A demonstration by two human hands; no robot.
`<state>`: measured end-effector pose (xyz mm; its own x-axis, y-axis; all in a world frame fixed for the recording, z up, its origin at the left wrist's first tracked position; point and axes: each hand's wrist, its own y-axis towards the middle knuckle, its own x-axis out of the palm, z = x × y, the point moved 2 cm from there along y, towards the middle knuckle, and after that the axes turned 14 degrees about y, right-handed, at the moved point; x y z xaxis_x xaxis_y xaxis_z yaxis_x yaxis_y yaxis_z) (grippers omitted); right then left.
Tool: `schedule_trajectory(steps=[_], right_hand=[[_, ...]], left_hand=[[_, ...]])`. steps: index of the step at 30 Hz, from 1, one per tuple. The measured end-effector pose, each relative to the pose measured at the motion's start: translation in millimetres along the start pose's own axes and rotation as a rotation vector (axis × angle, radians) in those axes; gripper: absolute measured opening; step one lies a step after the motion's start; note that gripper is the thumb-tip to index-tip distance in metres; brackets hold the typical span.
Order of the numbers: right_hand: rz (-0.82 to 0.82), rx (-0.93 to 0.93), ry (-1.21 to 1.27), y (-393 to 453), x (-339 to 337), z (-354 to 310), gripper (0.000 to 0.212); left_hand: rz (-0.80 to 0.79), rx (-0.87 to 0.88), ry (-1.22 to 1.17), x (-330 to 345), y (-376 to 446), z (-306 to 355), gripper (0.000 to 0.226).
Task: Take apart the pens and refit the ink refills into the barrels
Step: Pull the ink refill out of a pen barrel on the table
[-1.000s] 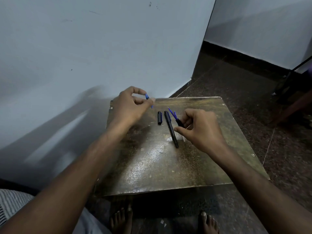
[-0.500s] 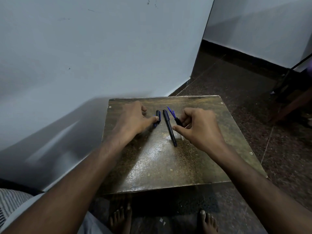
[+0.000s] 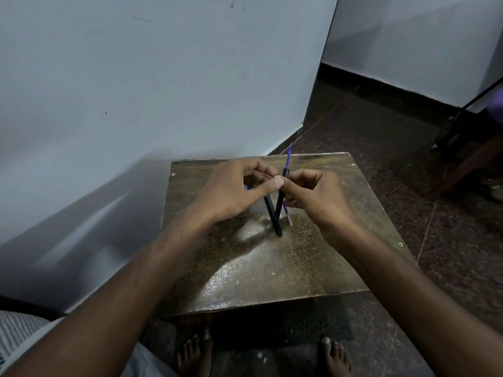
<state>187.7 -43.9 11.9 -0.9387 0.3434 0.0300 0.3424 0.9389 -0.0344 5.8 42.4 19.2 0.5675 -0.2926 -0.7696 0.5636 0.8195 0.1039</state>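
Observation:
My right hand [image 3: 313, 197] holds a black pen barrel [image 3: 284, 174] tilted upright over the small brown table [image 3: 272, 270], with a blue ink refill [image 3: 288, 156] sticking out of its top. My left hand [image 3: 234, 191] has its thumb and fingertips pinched against the same barrel, touching my right thumb. A second black pen [image 3: 273, 219] lies on the table just below both hands. A thin clear-and-blue refill piece [image 3: 288, 214] lies beside it. A bit of blue [image 3: 246, 187] shows under my left palm; the rest of it is hidden.
A pale wall stands close behind and left of the table. Dark speckled floor runs to the right, with dark furniture legs [image 3: 462, 137] at the far right. My bare feet [image 3: 194, 355] are below the table's front edge.
My left hand set the small blue piece down by the pens, then moved right to meet my right hand. My right hand lifted the barrel with the refill off the table.

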Motion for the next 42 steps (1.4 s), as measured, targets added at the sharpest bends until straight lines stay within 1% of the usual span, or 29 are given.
schedule_trajectory(steps=[4,7,9,13,15,17,20,22,24,26,30,33,36,37,38,40,41,42], right_hand=[[0.0,-0.016,0.062,2,2,2,0.018],[0.003,-0.015,0.106,4,3,2,0.027],[-0.001,-0.008,0.124,5,3,3,0.028],[-0.03,0.019,0.141,6,3,4,0.027],[-0.047,0.03,0.145,6,2,3,0.024],[-0.059,0.05,0.155,6,2,2,0.025],[-0.058,0.067,0.164,5,1,0,0.027],[-0.035,0.047,0.16,6,0,-2,0.022],[-0.023,0.026,0.161,7,-2,-3,0.012],[-0.038,0.039,0.172,7,-2,-3,0.008],[-0.028,0.071,0.335,5,-1,-11,0.005],[0.043,-0.074,0.49,8,-9,-23,0.002],[0.126,-0.203,0.536,16,-27,-33,0.003],[0.167,-0.215,0.489,17,-35,-34,0.003],[0.209,-0.218,0.373,19,-43,-34,0.005],[0.27,-0.223,-0.054,24,-59,-29,0.005],[0.275,-0.227,-0.271,26,-66,-26,0.005],[0.276,-0.233,-0.431,27,-71,-23,0.005]], left_hand=[[-0.035,-0.013,-0.053,-1,-1,-3,0.029],[-0.043,0.014,-0.077,-3,-1,-4,0.022],[-0.045,0.032,-0.075,-3,-1,-3,0.02],[-0.054,0.032,-0.104,-3,0,-6,0.021],[-0.09,0.026,-0.126,-3,0,-8,0.023],[-0.118,0.042,-0.1,-1,1,-9,0.025],[-0.091,0.071,-0.011,1,1,-8,0.029],[-0.084,0.058,-0.012,2,2,-8,0.031],[-0.098,0.071,-0.009,3,2,-8,0.025],[-0.111,0.092,-0.004,4,1,-7,0.019],[-0.104,0.094,-0.009,5,0,-3,0.018],[-0.122,0.084,-0.019,4,-2,-3,0.02],[-0.126,0.064,-0.026,4,-2,-4,0.02],[-0.123,0.058,-0.019,4,-2,-4,0.019],[-0.119,0.052,-0.013,3,-1,-4,0.019],[-0.105,0.038,-0.019,3,-1,-5,0.017],[-0.098,0.033,-0.022,3,-1,-5,0.017],[-0.092,0.03,-0.025,4,-1,-5,0.017]])
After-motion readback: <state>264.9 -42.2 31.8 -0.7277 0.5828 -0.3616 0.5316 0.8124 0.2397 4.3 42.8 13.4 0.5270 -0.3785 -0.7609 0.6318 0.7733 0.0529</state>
